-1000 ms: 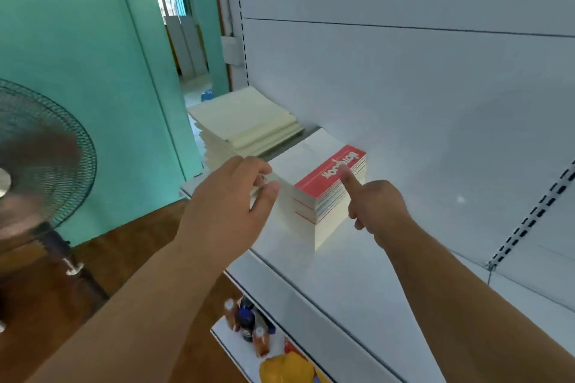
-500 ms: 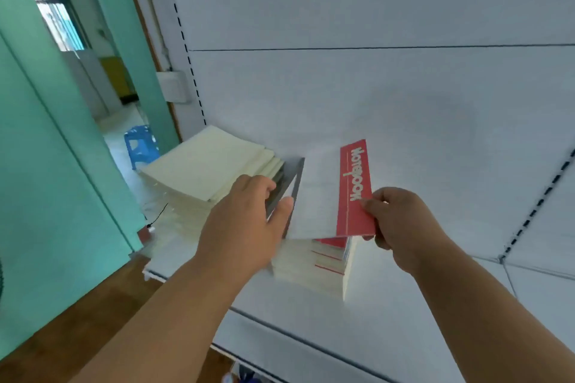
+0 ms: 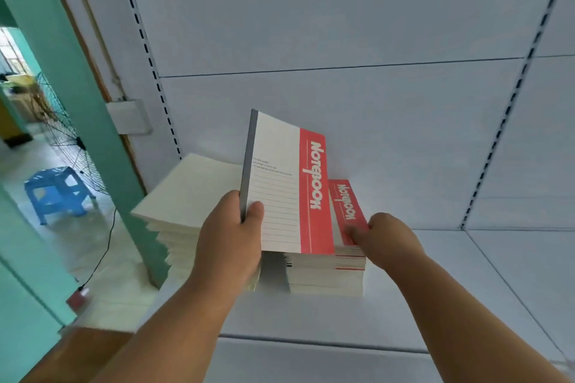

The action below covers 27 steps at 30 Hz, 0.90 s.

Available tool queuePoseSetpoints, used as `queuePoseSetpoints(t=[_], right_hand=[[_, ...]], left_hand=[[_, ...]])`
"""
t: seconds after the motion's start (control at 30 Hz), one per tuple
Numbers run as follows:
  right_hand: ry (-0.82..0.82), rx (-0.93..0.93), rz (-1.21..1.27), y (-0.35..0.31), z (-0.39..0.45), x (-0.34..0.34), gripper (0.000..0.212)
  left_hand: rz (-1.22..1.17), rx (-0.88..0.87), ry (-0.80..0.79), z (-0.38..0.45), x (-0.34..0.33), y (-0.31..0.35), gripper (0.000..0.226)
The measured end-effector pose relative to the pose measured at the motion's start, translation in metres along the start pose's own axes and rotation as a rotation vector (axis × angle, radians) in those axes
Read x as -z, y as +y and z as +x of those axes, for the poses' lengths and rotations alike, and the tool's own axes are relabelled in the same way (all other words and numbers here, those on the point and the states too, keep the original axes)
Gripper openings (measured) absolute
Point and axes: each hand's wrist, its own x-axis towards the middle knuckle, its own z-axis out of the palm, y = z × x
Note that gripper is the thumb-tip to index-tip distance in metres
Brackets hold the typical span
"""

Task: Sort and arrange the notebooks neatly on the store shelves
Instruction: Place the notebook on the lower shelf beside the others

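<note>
Holding one red-and-white notebook point(image 3: 284, 186) by its grey spine edge, your left hand point(image 3: 231, 238) has thumb on the cover and fingers curled behind, so the grip is tight on the book and it stands tilted up above the stack of matching notebooks point(image 3: 326, 270) on the white shelf point(image 3: 435, 305). Your right hand point(image 3: 389, 239) is down at the stack's top copy point(image 3: 347, 211), fingertips point(image 3: 353, 232) on its red band; they look to be pressing or pinching the near edge, but blur hides which. Judged from this, you're mid-sort: one copy lifted, next one being steadied or picked. To do it well, keep the lifted book pinched near the spine so the pages don't fan, and hold it clear of the stack while the right hand works. Keep the red bands all facing the same way and square the edges against the rest before letting go. The cream stack point(image 3: 189, 196) sits just left, close beside the red one, likely a different kind, so don't mix them. Watch the near stack edge: the pile is tall and a sideways shove could slide the top copies off. Lower flat, don't drop.
</note>
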Motion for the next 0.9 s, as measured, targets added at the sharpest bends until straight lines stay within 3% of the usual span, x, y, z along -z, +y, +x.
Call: queuePoseSetpoints(t=[0.07, 0.17, 0.37, 0.53, 0.6, 0.63, 0.7, 0.77, 0.83, 0.9], right_hand=[[0.068, -0.010, -0.010, -0.003, -0.007, 0.012, 0.030], [0.194, 0.001, -0.020, -0.002, -0.015, 0.020, 0.032], [0.142, -0.070, -0.041, -0.006, -0.012, 0.002, 0.031], [0.294, -0.043, -0.025, -0.010, -0.016, 0.022, 0.026], [0.382, -0.012, 0.130, -0.009, -0.024, 0.031, 0.025], [0.387, -0.007, 0.337, -0.010, -0.029, 0.033, 0.024], [0.231, 0.025, 0.886, -0.015, -0.045, 0.031, 0.022], [-0.045, 0.141, 1.239, -0.018, -0.063, 0.024, 0.025], [-0.241, 0.218, 1.256, -0.014, -0.074, 0.019, 0.035], [-0.276, 0.164, 1.199, -0.005, -0.075, 0.021, 0.049]], left_hand=[[-0.015, -0.012, 0.000, 0.003, 0.005, -0.003, 0.016], [-0.060, -0.019, -0.019, 0.005, 0.006, -0.004, 0.016], [-0.111, -0.049, -0.053, 0.007, 0.001, -0.002, 0.017], [-0.092, -0.044, -0.045, 0.009, 0.008, -0.004, 0.018], [-0.131, -0.031, -0.029, 0.010, 0.009, -0.003, 0.018], [-0.163, -0.021, -0.022, 0.009, 0.009, -0.002, 0.018], [-0.208, -0.010, -0.018, 0.007, 0.005, -0.001, 0.017], [-0.201, -0.014, -0.058, 0.003, -0.002, 0.002, 0.014], [-0.200, -0.012, -0.130, -0.001, -0.010, 0.005, 0.012], [-0.216, -0.007, -0.192, -0.005, -0.019, 0.007, 0.012]])
